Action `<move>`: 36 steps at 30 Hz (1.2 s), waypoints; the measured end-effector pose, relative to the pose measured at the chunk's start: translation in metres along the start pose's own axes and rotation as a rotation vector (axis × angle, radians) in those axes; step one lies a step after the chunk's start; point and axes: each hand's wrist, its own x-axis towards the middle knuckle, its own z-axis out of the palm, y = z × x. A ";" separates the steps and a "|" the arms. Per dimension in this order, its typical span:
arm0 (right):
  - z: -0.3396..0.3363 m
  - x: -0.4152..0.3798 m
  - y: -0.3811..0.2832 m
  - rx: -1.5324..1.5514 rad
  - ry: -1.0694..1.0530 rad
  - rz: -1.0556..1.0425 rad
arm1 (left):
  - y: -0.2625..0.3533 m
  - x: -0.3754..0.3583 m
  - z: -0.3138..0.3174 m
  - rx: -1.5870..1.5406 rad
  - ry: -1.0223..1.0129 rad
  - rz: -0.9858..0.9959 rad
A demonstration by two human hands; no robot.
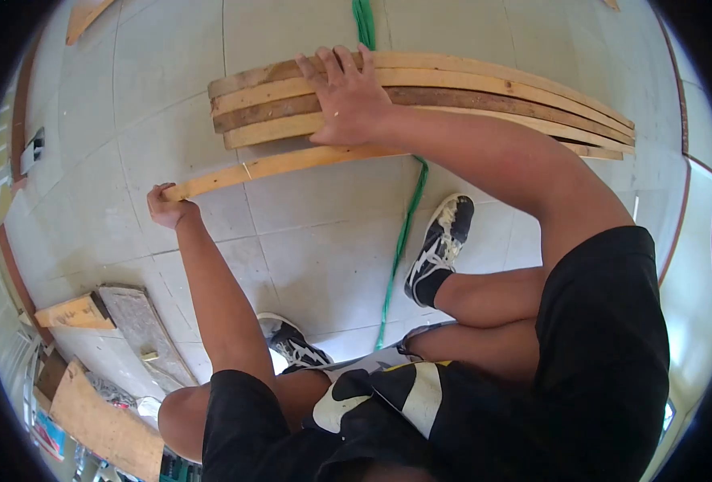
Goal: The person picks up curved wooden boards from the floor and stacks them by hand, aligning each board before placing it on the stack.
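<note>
My left hand (pixel 169 206) is closed round the left end of a long, thin wooden strip (pixel 268 167). This strip slants up to the right, apart from the stack at its left end. My right hand (pixel 349 98) lies spread across a stack of several wooden strips (pixel 493 84), fingers over the far edge and thumb at the near side. The strips lie side by side on the floor, some pale and some darker brown. A green cord (pixel 408 217) runs beneath them. My right forearm covers part of the stack and the held strip.
Pale tiles (pixel 316 233) form the floor. My shoes (pixel 440 245) are on the near side of the strips. At the lower left lie a grey board (pixel 143 325), a short wood block (pixel 75 313) and a larger wooden panel (pixel 103 422) amid clutter.
</note>
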 end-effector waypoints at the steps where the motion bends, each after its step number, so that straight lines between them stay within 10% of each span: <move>1: 0.001 0.001 0.000 -0.004 -0.005 0.008 | 0.002 -0.004 -0.006 0.002 0.011 -0.013; 16: 0.003 0.004 -0.001 -0.044 -0.006 0.031 | 0.014 -0.010 0.001 -0.017 -0.059 0.102; 18: -0.001 0.004 -0.001 -0.047 -0.053 0.050 | -0.007 -0.004 0.001 0.347 -0.097 0.439; 23: -0.006 0.004 -0.002 0.053 -0.034 0.069 | -0.016 -0.043 0.020 0.547 -0.082 0.554; 31: 0.008 0.000 0.002 0.056 0.119 0.048 | -0.016 -0.087 0.051 -0.007 -0.032 0.057; 36: 0.009 0.004 -0.001 0.164 0.215 0.089 | -0.024 -0.089 0.054 0.052 -0.025 0.081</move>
